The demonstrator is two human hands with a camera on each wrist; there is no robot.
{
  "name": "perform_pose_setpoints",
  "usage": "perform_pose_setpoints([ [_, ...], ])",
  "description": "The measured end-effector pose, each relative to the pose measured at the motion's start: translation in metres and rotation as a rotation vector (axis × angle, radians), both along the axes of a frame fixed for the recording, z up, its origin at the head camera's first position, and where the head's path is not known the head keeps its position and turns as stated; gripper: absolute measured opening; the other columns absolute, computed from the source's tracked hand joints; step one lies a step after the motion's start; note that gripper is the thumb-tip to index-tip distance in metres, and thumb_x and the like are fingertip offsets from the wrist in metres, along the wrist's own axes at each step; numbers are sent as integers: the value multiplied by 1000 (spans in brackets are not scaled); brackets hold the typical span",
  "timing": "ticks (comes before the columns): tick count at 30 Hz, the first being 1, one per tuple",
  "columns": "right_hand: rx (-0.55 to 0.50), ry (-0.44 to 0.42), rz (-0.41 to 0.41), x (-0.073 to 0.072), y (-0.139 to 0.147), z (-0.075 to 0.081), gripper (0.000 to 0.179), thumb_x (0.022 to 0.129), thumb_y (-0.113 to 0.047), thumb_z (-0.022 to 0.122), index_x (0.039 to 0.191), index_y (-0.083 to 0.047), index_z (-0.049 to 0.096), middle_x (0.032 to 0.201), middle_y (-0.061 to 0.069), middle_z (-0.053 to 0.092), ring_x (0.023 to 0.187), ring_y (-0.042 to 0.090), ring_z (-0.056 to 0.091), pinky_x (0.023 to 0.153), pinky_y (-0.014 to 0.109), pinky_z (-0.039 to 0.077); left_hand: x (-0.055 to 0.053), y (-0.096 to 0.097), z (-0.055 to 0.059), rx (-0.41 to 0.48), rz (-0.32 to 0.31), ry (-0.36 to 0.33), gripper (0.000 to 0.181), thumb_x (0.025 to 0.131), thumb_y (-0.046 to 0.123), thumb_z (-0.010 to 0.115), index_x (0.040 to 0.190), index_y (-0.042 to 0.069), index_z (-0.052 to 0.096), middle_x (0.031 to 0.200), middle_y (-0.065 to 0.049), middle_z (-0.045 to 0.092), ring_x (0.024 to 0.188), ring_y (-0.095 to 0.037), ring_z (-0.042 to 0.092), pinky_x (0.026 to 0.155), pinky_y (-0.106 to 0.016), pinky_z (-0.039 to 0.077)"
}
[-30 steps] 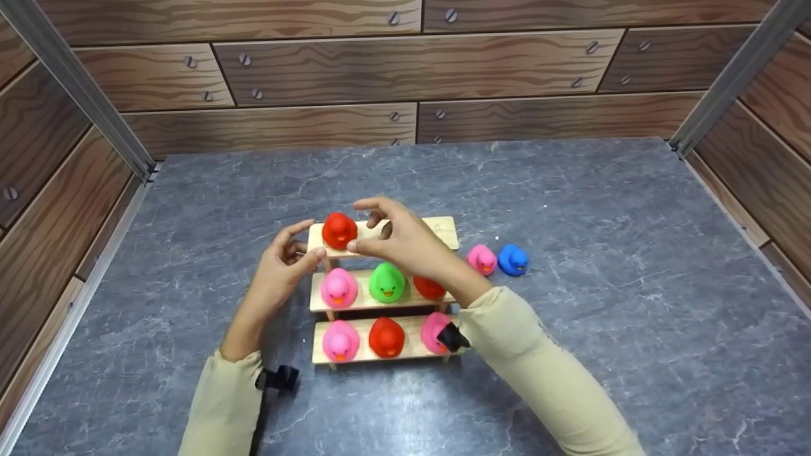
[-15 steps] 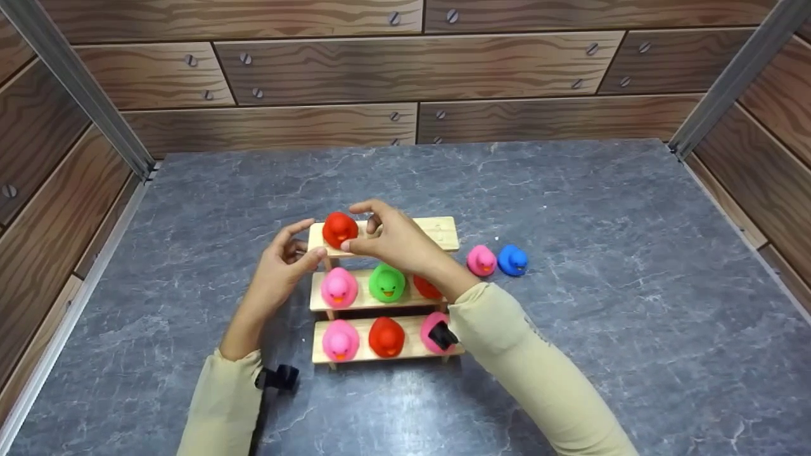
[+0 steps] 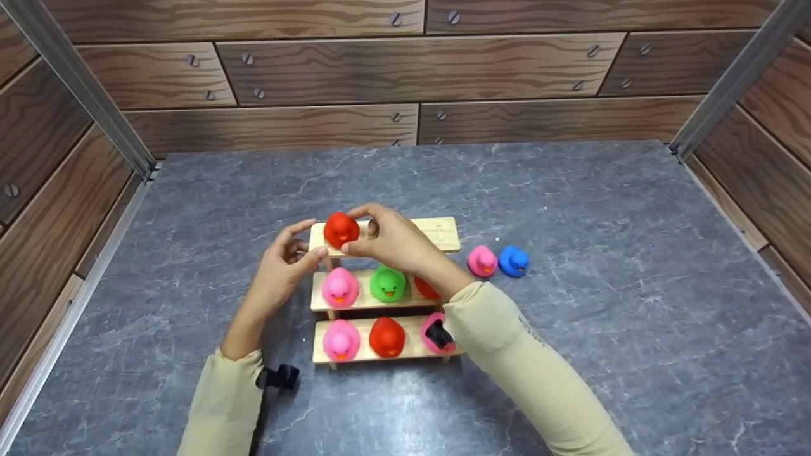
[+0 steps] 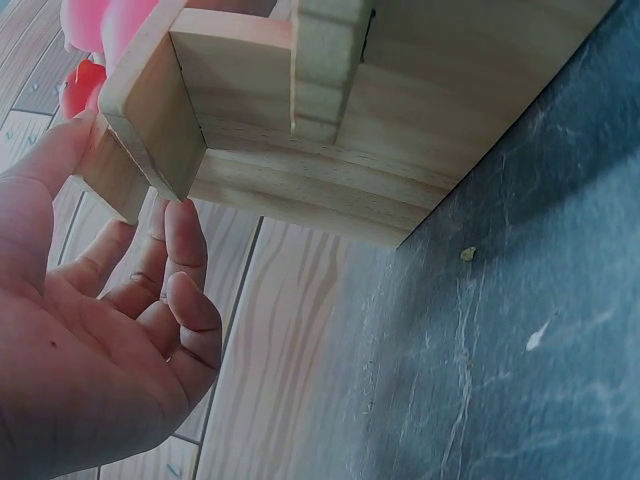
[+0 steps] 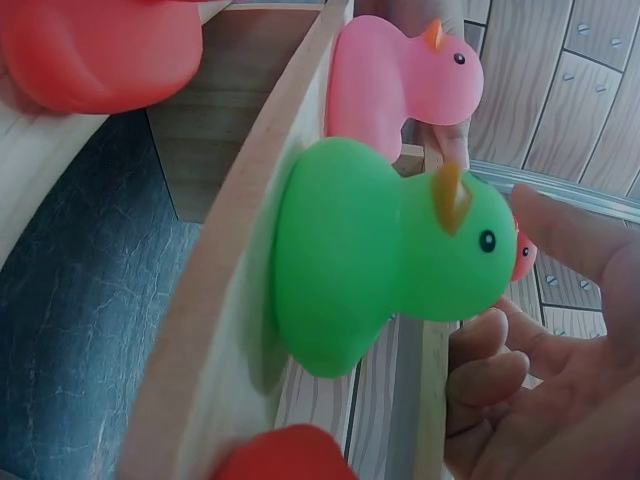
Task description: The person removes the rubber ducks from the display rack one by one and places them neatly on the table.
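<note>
A wooden three-tier display stand bears several rubber ducks. On its top tier, at the left end, sits a red rubber duck; the thumb and index finger of my right hand pinch it from the right. My left hand grips the left end of the top tier between thumb and fingers, as the left wrist view also shows with the stand's side. Below are a pink duck and a green duck. In the right wrist view the green duck partly hides the red one.
On the bottom tier stand a pink duck, a red duck and another pink duck, partly covered by the black wrist camera. A small pink duck and a blue duck stand on the grey marbled tabletop, right of the stand.
My right hand has shifted slightly left, its index finger and thumb closing in on the red duck. The left hand has stayed at the stand's end.
</note>
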State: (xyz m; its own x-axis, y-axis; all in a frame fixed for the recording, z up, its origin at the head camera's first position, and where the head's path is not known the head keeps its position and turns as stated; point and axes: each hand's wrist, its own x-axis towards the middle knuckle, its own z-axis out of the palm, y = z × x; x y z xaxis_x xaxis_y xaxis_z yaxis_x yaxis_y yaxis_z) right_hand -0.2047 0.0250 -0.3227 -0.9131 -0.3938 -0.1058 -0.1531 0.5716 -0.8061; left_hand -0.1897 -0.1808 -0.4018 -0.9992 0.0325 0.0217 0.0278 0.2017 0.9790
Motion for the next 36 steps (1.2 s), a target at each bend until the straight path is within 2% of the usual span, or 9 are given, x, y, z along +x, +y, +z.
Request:
perform_pose_setpoints([
  [8, 38, 3, 0, -2, -2, 2, 53, 85, -29, 74, 133, -20, 54, 85, 1, 50, 69, 14, 44, 62, 26, 36, 0, 1, 0, 2, 3, 4, 53, 91, 12, 67, 140, 13, 48, 85, -1, 63, 76, -14, 61, 74, -24, 50],
  [15, 37, 23, 24, -2, -4, 2, 48, 87, -28, 73, 132, -22, 56, 82, 0, 51, 65, 13, 43, 60, 25, 35, -1, 2, 0, 10, -7, 9, 54, 91, 11, 66, 141, 10, 46, 89, -3, 63, 74, -12, 61, 73, -24, 50],
  [23, 58, 42, 14, 0, -4, 1, 43, 89, -29, 71, 129, -23, 57, 81, 0, 53, 64, 13, 44, 59, 25, 37, -1, 2, 0, 0, -3, 9, 53, 91, 11, 66, 141, 11, 47, 89, -3, 64, 73, -11, 59, 73, -26, 50],
  [29, 5, 40, 28, -1, -1, 1, 41, 89, -22, 71, 127, -17, 58, 81, 1, 52, 68, 13, 46, 62, 24, 39, 0, 1, -1, 1, -1, 1, 54, 91, 10, 66, 141, 10, 46, 89, -3, 64, 73, -10, 59, 72, -25, 50],
  [36, -41, 42, 15, -5, 14, 10, 42, 87, -17, 72, 126, -12, 59, 82, 2, 52, 71, 13, 46, 62, 22, 38, 0, 0, -2, -19, 6, -1, 54, 91, 13, 67, 141, 13, 47, 87, -2, 64, 72, -9, 57, 71, -24, 47],
])
